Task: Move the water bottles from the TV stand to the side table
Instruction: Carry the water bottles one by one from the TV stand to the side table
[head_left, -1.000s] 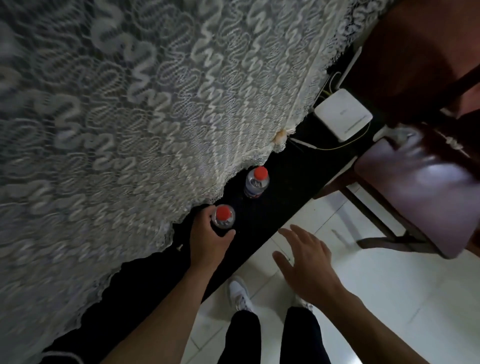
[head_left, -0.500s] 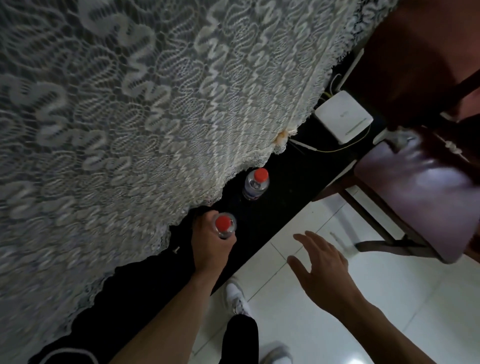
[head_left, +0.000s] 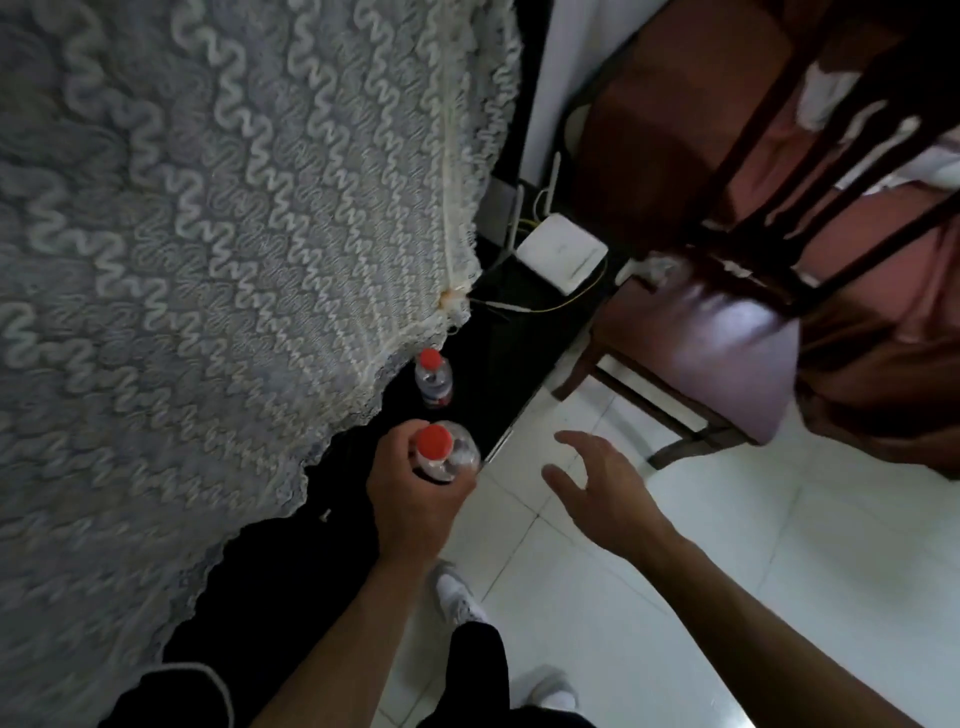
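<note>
My left hand (head_left: 415, 499) grips a clear water bottle with a red cap (head_left: 444, 452), held up off the black TV stand (head_left: 498, 384) near its front edge. A second red-capped water bottle (head_left: 434, 376) stands upright on the stand just beyond, beside the hem of the lace cloth. My right hand (head_left: 602, 493) hovers over the white floor to the right, fingers spread and loosely bent, holding nothing.
A white lace cloth (head_left: 234, 234) drapes over the left of the stand. A white router (head_left: 561, 257) with cables sits at the stand's far end. A dark wooden chair (head_left: 727, 332) with a purple seat stands to the right on the white tiled floor (head_left: 727, 545).
My left hand has lifted the nearer bottle off the stand and drawn it toward me. The view has shifted right, and my right hand has drifted right.
</note>
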